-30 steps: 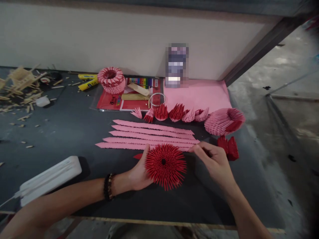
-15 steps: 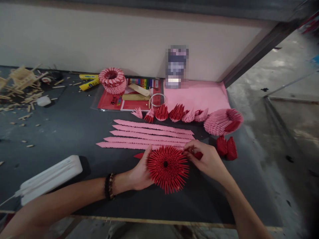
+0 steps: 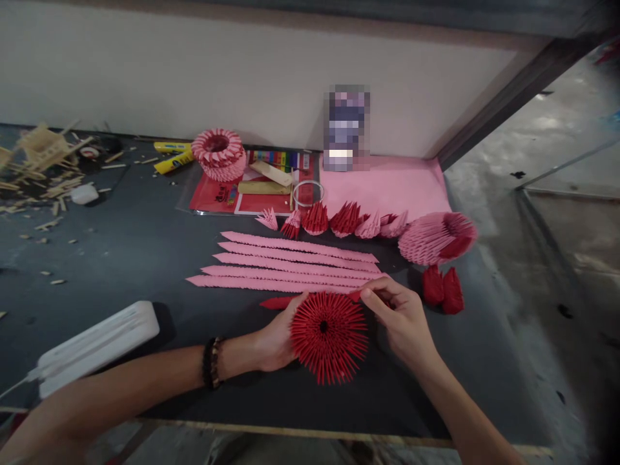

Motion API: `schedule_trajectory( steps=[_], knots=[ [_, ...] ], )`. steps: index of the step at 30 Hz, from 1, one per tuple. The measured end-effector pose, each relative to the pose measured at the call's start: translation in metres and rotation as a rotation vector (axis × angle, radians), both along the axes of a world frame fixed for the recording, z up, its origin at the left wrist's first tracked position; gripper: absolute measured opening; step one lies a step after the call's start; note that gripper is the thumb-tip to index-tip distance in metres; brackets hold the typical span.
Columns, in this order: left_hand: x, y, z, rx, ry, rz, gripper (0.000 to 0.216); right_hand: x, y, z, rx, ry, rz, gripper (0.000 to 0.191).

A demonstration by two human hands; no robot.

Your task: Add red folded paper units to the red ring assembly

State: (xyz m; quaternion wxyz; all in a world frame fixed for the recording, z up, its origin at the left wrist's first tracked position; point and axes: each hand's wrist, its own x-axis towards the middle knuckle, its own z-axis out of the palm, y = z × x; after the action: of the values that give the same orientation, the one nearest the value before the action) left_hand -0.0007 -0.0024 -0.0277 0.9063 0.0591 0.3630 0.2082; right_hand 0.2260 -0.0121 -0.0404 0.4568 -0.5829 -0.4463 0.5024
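My left hand (image 3: 277,339) grips the left edge of a round, spiky red origami piece (image 3: 329,339) made of folded paper points around a dark central hole. My right hand (image 3: 400,313) pinches a small red folded paper piece (image 3: 356,295) at the upper right rim of the round one. Whether the two pieces touch there I cannot tell. Behind the round piece lies a red paper strip (image 3: 275,302), mostly hidden by it and by my hands. Several long pink paper strips (image 3: 290,263) with pointed ends lie just beyond my hands.
Red and pink paper clusters (image 3: 345,219) line up farther back, beside a pink origami bowl (image 3: 433,239). Two red paper pieces (image 3: 453,292) sit to the right. A pink-and-red ring (image 3: 217,155), glue sticks (image 3: 174,161), a phone (image 3: 346,129) and a white power strip (image 3: 101,349) surround the work area.
The round red piece has shifted slightly down and toward me. My right hand has turned a little, and the small red piece in its fingers now shows at the rim.
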Motion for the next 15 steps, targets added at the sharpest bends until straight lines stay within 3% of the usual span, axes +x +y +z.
schedule_trajectory(
  steps=[8, 15],
  knots=[
    [0.0001, -0.0010, 0.0001, 0.014, -0.001, -0.026, 0.060, -0.0013, 0.0002, 0.0000, -0.017, 0.063, -0.042, 0.020],
    [0.0004, -0.0015, -0.0028, 0.043, 0.020, -0.053, 0.062, -0.0003, 0.0000, 0.0004, 0.038, -0.032, 0.001, 0.016]
  ],
)
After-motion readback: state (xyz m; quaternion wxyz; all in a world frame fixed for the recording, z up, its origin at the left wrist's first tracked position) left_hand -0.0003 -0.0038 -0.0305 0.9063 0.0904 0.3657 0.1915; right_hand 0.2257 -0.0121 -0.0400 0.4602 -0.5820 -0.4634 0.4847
